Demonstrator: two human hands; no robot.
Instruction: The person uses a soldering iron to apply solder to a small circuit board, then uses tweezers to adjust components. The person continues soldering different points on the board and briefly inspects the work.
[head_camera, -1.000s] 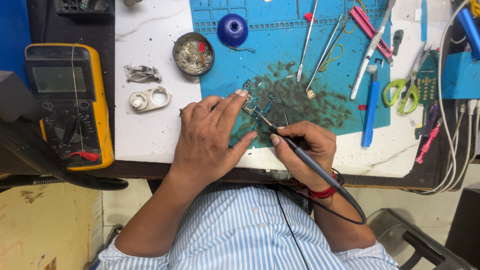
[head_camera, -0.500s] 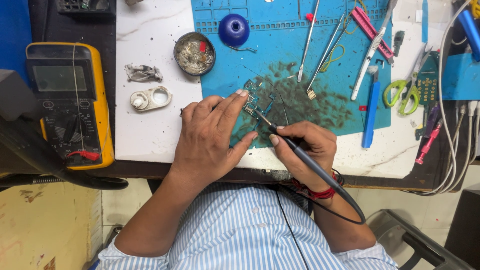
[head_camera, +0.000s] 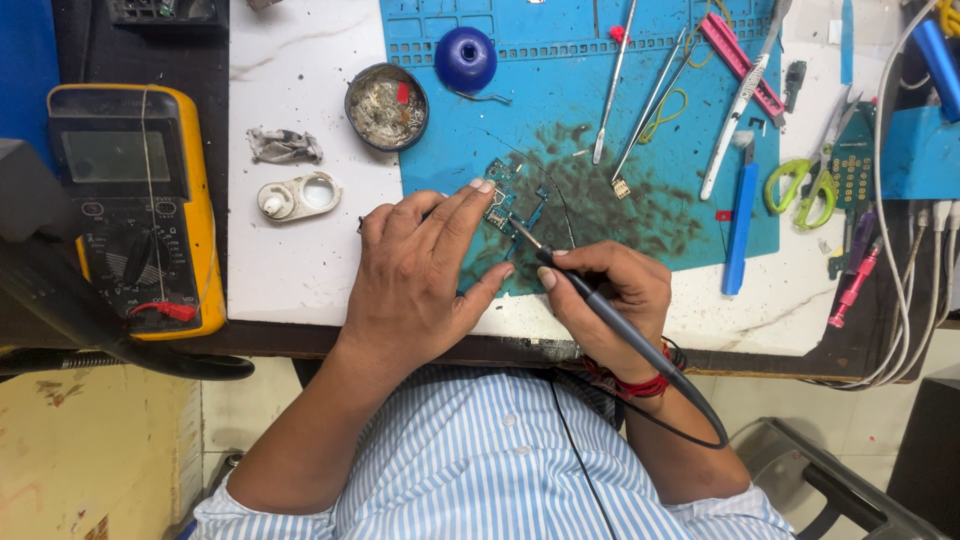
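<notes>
Hands unmoved: left hand (head_camera: 425, 275) flat on circuit board (head_camera: 505, 200), right hand (head_camera: 610, 290) gripping soldering iron (head_camera: 600, 305), over scorched blue mat (head_camera: 560, 120).

Small blue-green circuit board (head_camera: 508, 203) lay flat on scorched patch of blue work mat, near front table edge, partly covered by fingertips. Slim black soldering iron (head_camera: 600, 310), held like pen, slanted up-left, metal tip touching board, black cord trailing down-right

Your white marble-look bench (head_camera: 300, 270) carries a blue work mat (head_camera: 560, 90). Beside the mat lie a yellow multimeter (head_camera: 135, 210), a round tin (head_camera: 386, 106) and green-handled scissors (head_camera: 800, 185).
</notes>
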